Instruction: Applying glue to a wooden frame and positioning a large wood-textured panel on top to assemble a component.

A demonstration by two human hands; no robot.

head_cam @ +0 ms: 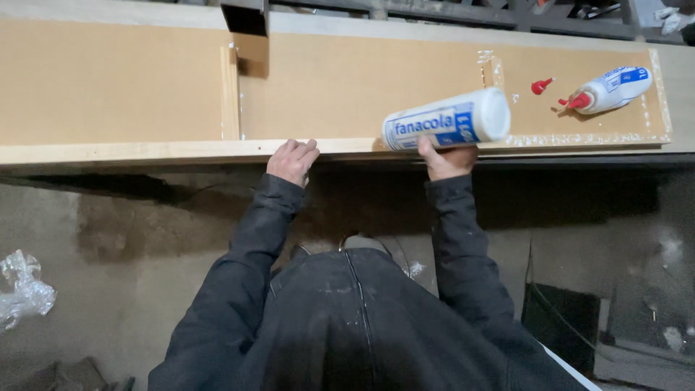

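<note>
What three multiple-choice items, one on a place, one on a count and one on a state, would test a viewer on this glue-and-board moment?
1. Where does the loose red cap lie?
A. on the brown board
B. on the floor
C. in the left hand

2. How many glue bottles show?
A. one
B. two
C. four

3. How is the second bottle placed?
A. upright
B. lying on its side
C. hanging from a hook

Answers: 1 A, the cap rests on the board beside the lying bottle. 2 B, one bottle is in the right hand, one lies on the board. 3 B, it lies flat, red nozzle pointing left. The left hand rests on the board's front edge.
</note>
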